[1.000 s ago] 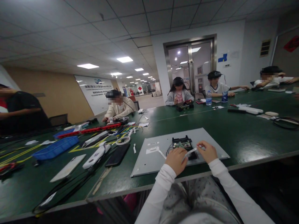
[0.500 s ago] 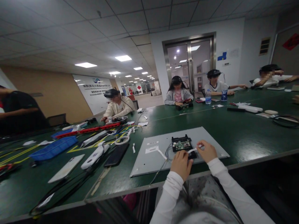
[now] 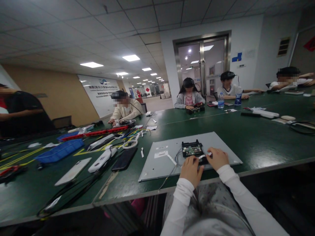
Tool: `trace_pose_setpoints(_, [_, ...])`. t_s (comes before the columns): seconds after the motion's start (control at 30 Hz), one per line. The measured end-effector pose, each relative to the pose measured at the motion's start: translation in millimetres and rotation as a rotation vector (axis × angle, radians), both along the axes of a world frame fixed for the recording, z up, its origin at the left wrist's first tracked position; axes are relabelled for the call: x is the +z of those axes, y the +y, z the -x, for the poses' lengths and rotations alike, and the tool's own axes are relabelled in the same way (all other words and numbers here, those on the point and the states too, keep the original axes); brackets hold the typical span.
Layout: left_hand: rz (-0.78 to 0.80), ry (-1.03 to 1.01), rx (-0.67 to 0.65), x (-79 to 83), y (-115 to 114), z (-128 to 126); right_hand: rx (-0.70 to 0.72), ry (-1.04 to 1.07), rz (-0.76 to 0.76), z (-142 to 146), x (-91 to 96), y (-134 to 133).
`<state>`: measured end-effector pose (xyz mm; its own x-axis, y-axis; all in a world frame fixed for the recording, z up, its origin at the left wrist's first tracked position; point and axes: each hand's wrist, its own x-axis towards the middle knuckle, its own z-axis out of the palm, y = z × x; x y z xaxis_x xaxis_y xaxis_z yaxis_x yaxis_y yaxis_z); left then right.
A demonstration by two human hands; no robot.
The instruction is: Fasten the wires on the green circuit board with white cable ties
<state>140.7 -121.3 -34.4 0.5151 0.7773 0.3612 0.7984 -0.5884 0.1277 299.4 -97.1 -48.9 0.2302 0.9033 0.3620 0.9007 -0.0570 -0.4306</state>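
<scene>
A black plastic housing with a green circuit board (image 3: 193,150) lies on a light grey panel (image 3: 154,164) in front of me. My left hand (image 3: 191,171) rests at the housing's near left edge, thumb apart from the fingers, the fingertips by one end of a short white strip (image 3: 202,157). My right hand (image 3: 218,158) pinches the strip's other end, thumb and forefinger together, over the housing's near right part. The strip spans the gap between both hands; its exact kind is not clear. A thin grey cable (image 3: 169,175) runs from the housing across the panel and over the table edge.
Left of the panel lie a dark phone (image 3: 124,159), a white power bank-like device (image 3: 102,159), a white phone (image 3: 73,171), a blue tray (image 3: 60,151) and tangled cables. Several people sit around the green table (image 3: 172,127). Two bottles (image 3: 220,100) stand far right.
My right hand has lowered slightly and its fingers sit closer over the strip, which now lies lower against the housing. My left hand stays nearly in place. The view has shifted a little.
</scene>
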Motion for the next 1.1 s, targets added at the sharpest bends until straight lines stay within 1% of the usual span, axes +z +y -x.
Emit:
trace_pose_setpoints(0.13, [0.011,0.004,0.008,0.8,-0.6,0.3,-0.022,-0.031,-0.015,2.2,0.4,-2.8])
trace_pose_setpoints(0.3, [0.009,0.007,0.018,0.4,-0.7,0.1,-0.012,-0.054,-0.055,3.8,6.5,-11.4])
trace_pose_setpoints(0.47, [-0.006,0.004,0.007,-0.1,-0.4,0.3,-0.029,-0.071,-0.037,3.6,9.1,-15.5])
trace_pose_setpoints(0.6, [-0.01,-0.005,0.0,0.4,-0.9,0.7,-0.036,-0.066,-0.03,3.0,6.2,-12.0])
trace_pose_setpoints(0.8, [-0.008,-0.005,0.008,0.2,-1.4,0.9,-0.075,-0.052,0.06,2.1,1.8,-1.4])
trace_pose_setpoints(1.1, [0.002,0.003,0.025,-0.2,-1.5,0.8,-0.088,-0.034,0.098,-0.6,-2.1,4.8])
